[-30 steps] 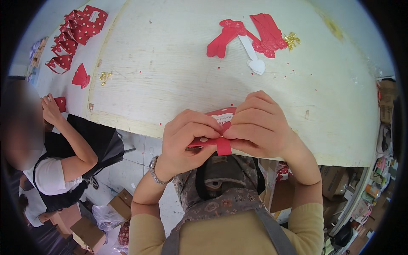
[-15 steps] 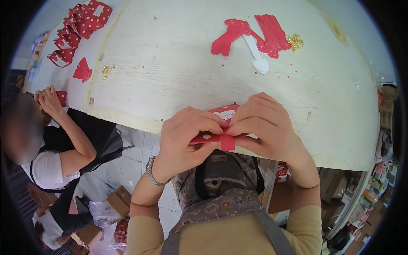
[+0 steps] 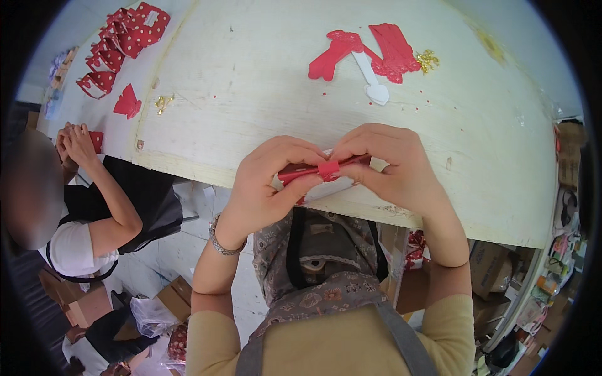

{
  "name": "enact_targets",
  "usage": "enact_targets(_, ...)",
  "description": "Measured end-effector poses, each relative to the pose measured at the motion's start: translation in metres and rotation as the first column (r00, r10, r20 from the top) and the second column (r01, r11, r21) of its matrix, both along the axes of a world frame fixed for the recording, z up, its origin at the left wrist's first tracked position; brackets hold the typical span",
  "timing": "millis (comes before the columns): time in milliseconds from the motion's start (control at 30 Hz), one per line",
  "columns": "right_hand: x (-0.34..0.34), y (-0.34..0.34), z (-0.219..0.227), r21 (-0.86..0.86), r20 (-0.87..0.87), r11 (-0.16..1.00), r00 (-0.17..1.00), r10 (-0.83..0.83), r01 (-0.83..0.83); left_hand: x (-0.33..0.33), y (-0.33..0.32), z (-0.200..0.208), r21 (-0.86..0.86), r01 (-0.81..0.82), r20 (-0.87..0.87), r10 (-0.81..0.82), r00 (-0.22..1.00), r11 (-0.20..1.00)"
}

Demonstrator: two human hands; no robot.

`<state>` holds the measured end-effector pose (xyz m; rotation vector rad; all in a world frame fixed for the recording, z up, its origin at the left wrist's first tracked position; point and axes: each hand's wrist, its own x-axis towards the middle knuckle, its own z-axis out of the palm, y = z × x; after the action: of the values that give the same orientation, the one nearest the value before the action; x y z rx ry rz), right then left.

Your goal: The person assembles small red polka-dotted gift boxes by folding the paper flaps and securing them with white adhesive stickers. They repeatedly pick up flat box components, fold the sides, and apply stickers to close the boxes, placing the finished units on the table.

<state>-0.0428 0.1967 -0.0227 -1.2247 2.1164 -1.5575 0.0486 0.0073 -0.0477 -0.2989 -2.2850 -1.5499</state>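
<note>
Close to the table's front edge, a small red polka-dot paper box (image 3: 295, 173) with a pale side is held between my two hands. My left hand (image 3: 266, 182) grips its left part, thumb below and fingers above. On the other side, my right hand (image 3: 395, 166) pinches it with thumb and fingertips. A short red strap (image 3: 328, 168) wraps over the box's edge between my fingertips. My fingers cover much of the box, so its full shape is hidden.
Farther back lie red lace-edged strips (image 3: 395, 53), a white spade-tipped strip (image 3: 375, 91) and a gold pile of small pieces (image 3: 427, 61). At left are red polka-dot pieces (image 3: 128, 34), a red cutout (image 3: 128, 102) and more gold bits (image 3: 163, 104). A co-worker's hands (image 3: 78, 145) hold something red.
Both hands have tilted the box, so its printed label no longer shows and a pale side does. The strap has shifted up with it; both hands keep their hold.
</note>
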Motion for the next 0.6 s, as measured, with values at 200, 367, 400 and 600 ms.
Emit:
enact_targets(200, 0.016, -0.01, -0.01, -0.07, -0.201, 0.987, 0.968, -0.154, 0.142, 0.001, 0.007, -0.007, 0.027, -0.122, -0.056, 0.123, 0.991, 0.992)
enact_targets(367, 0.017, -0.011, -0.013, -0.061, -0.133, 0.981, 0.972, -0.192, 0.185, -0.001, 0.014, -0.016, 0.16, -0.141, 0.016, 0.14, 0.99, 0.977)
enact_targets(400, 0.012, -0.008, -0.006, -0.001, -0.061, 0.988, 0.986, -0.152, 0.152, -0.002, 0.013, -0.013, 0.19, -0.116, 0.047, 0.109, 0.993, 0.975)
enact_targets(600, 0.002, 0.071, 0.055, 0.474, 0.097, 0.843, 0.967, 0.238, -0.255, 0.002, 0.01, 0.007, -0.101, 0.198, -0.13, -0.21, 0.969, 0.975)
